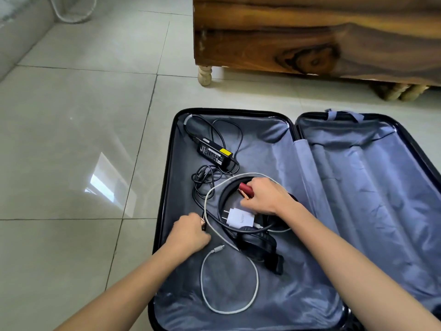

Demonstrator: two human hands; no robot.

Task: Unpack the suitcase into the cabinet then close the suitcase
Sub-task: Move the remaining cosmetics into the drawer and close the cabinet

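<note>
A dark suitcase [167, 177] lies open on the floor, lined in blue-grey fabric. In its left half lie a black power adapter [213, 152] with tangled black cords, a white charger plug [238, 218], black headphones [260, 247] and a grey cable [229, 283]. My right hand [265, 195] grips a small dark red tube [247, 189] above the headphone band. My left hand [188, 232] curls round a small gold-tipped item [202, 222] near the suitcase's left wall; most of that item is hidden. The wooden cabinet [310, 37] stands just beyond the suitcase.
Grey floor tiles [78, 139] spread to the left. The cabinet stands on pale turned legs [204, 75]. A grey sofa edge [21, 32] sits far left. The suitcase's right half [372, 187] holds only its fabric lining.
</note>
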